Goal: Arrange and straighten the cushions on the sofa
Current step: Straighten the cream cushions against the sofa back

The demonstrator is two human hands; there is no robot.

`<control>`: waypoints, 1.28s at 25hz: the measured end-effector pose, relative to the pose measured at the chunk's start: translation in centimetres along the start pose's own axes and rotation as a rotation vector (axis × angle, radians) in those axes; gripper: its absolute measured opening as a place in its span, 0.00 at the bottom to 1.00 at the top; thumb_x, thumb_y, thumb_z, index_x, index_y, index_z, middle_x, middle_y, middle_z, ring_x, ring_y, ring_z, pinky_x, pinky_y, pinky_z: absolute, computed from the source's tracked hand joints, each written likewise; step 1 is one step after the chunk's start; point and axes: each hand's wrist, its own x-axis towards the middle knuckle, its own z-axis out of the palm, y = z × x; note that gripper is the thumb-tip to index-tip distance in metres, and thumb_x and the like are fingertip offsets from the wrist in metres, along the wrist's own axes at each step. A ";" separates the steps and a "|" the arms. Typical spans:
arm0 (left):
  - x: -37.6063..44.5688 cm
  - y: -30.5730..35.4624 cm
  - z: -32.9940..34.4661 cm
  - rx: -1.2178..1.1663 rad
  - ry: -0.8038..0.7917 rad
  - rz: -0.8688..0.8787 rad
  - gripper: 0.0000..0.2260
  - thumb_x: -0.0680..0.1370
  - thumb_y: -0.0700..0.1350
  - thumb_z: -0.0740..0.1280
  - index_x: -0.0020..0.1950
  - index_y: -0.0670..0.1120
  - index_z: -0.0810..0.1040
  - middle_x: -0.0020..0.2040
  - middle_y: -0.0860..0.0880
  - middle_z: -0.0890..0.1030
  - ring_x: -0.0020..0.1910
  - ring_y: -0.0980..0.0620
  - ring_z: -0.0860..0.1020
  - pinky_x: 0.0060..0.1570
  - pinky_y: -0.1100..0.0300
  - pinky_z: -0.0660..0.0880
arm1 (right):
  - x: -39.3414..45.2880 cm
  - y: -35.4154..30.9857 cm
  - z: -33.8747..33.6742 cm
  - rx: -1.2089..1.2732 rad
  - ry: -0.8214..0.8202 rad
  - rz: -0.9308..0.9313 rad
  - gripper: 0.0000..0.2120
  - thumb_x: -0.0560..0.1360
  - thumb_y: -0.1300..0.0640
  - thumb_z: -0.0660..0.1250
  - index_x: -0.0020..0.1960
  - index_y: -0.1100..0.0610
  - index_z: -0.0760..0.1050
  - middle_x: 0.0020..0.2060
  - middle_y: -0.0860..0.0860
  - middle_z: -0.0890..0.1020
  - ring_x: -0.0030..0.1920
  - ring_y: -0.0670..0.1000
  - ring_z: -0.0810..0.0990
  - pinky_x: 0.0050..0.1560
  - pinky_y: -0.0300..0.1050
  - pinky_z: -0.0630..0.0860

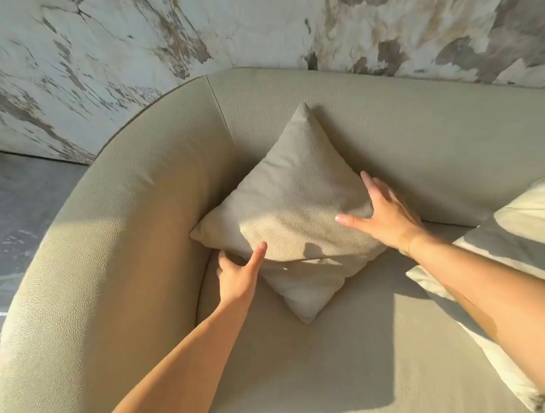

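Observation:
A beige square cushion (293, 205) stands on one corner like a diamond, leaning against the backrest in the left corner of the beige sofa (417, 145). My left hand (239, 272) grips the cushion's lower left edge, thumb on top and fingers tucked under. My right hand (386, 214) lies flat against the cushion's right edge with fingers spread. A second, lighter cushion (519, 228) lies on the seat at the right, partly under my right forearm.
The sofa's curved armrest (90, 243) wraps around the left side. A marbled wall (166, 40) rises behind the backrest. Grey floor (21, 209) shows at the far left. Bare seat (347, 358) lies in front of the cushion.

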 end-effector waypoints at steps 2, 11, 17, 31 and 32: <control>1.3 -0.3 0.5 -0.089 -0.080 -0.018 0.57 0.64 0.71 0.73 0.81 0.53 0.45 0.77 0.52 0.64 0.75 0.49 0.65 0.72 0.46 0.64 | 1.6 0.0 0.7 0.020 -0.096 0.050 0.58 0.61 0.24 0.66 0.78 0.41 0.37 0.80 0.51 0.46 0.78 0.57 0.46 0.75 0.61 0.50; 4.0 -0.3 2.8 -0.360 -0.225 -0.108 0.63 0.56 0.66 0.80 0.77 0.68 0.39 0.65 0.60 0.73 0.65 0.51 0.73 0.61 0.39 0.74 | 7.2 -0.4 1.9 0.173 -0.113 0.050 0.65 0.52 0.27 0.75 0.78 0.40 0.42 0.76 0.53 0.59 0.75 0.58 0.60 0.73 0.55 0.60; 2.6 0.3 3.1 -0.291 -0.261 0.037 0.37 0.63 0.59 0.81 0.64 0.72 0.64 0.54 0.66 0.82 0.60 0.59 0.78 0.60 0.46 0.75 | 5.5 0.2 1.2 0.303 -0.048 0.009 0.54 0.56 0.31 0.76 0.75 0.41 0.55 0.70 0.51 0.70 0.70 0.55 0.68 0.69 0.52 0.66; 4.3 7.8 1.6 0.203 -0.277 0.432 0.53 0.60 0.58 0.80 0.78 0.62 0.53 0.70 0.49 0.73 0.69 0.47 0.72 0.68 0.46 0.70 | -1.9 3.2 5.0 0.670 0.137 0.299 0.36 0.65 0.38 0.76 0.60 0.49 0.58 0.57 0.48 0.77 0.51 0.51 0.75 0.51 0.43 0.67; 4.7 8.0 1.6 0.207 -0.277 0.433 0.53 0.60 0.58 0.80 0.78 0.63 0.53 0.70 0.49 0.73 0.68 0.47 0.73 0.68 0.46 0.70 | -1.6 3.1 5.2 0.670 0.135 0.299 0.36 0.65 0.37 0.76 0.60 0.49 0.58 0.57 0.47 0.77 0.51 0.51 0.74 0.51 0.42 0.67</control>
